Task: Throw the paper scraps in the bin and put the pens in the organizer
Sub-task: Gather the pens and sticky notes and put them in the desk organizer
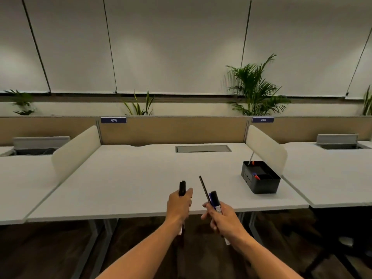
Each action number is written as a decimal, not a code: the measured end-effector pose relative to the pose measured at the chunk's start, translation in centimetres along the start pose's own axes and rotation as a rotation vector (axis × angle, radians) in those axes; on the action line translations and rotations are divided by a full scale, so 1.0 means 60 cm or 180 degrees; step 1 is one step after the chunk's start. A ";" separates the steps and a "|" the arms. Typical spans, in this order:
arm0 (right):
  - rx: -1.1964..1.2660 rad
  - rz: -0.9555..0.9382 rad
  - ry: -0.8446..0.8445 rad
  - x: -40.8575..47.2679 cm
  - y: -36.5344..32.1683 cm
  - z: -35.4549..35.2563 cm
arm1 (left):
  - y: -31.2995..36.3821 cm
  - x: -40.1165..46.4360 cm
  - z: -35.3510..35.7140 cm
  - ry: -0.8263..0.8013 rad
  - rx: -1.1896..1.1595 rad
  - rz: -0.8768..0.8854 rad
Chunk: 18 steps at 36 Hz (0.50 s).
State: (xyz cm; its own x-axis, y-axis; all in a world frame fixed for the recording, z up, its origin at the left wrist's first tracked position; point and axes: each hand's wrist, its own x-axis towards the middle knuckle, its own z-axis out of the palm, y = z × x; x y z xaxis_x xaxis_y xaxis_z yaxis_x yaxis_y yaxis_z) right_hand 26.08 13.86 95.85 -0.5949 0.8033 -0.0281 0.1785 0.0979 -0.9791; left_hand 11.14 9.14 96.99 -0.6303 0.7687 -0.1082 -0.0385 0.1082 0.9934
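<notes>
Both hands were held over the near edge of the white worktop [128, 178]. The left hand [179, 206] had its grip closed round a black pen [182, 188], tip pointing up. The right hand [223, 220] gripped a bundle of pens [215, 200], including a thin dark one and a blue-and-white marker. The black organizer [261, 179] stood on the worktop to the right, well apart from the hands, with red and blue pens inside

organizer [260, 179] on desk [130, 178], right | hands [179, 204] at front edge
</notes>
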 end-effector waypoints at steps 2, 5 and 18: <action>0.0081 -0.0051 -0.0028 0.025 -0.005 -0.020 | 0.013 0.022 0.019 0.0025 -0.0040 -0.0015; 0.0033 -0.0137 -0.0010 0.070 -0.010 -0.058 | 0.031 0.061 0.054 0.0046 -0.0155 -0.0001; 0.0008 -0.0157 0.0032 0.227 0.003 -0.274 | 0.077 0.198 0.247 -0.0040 -0.0673 0.0072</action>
State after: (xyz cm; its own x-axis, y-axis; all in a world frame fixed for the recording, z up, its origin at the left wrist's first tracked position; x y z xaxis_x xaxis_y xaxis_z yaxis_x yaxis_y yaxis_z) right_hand 30.90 34.45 98.64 -0.5949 0.8035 0.0223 0.1470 0.1361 -0.9797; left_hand 14.95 28.10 99.74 -0.6233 0.7773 -0.0850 -0.1871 -0.0427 0.9814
